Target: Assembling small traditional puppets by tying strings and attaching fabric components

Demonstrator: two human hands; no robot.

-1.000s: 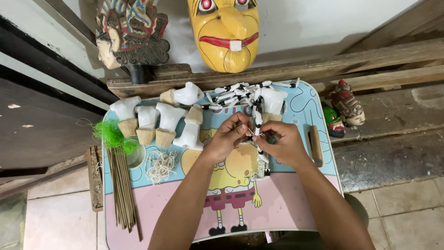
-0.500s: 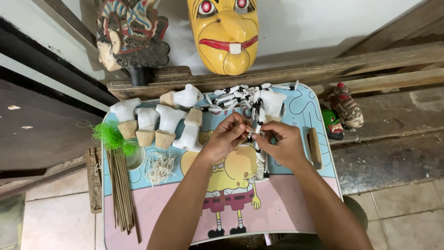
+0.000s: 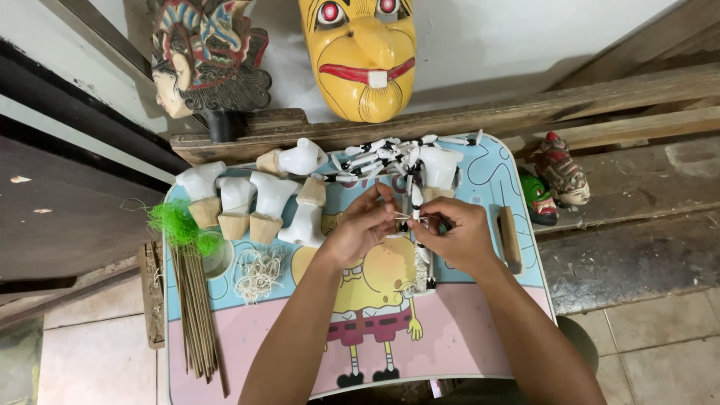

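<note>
A thin piece of pale string [image 3: 403, 217] was stretched between the two hands over the middle of the small cartoon-printed table [image 3: 480, 315]. The left hand [image 3: 361, 229] pinched one end with closed fingertips, and the right hand [image 3: 450, 234] pinched the other the same way. A black-and-white striped puppet limb [image 3: 415, 196] hung just beside the string. White puppet torsos [image 3: 259, 199] stood to the left, near a green tuft [image 3: 178, 225], thin sticks [image 3: 196, 315] and a string bundle [image 3: 259, 274].
</note>
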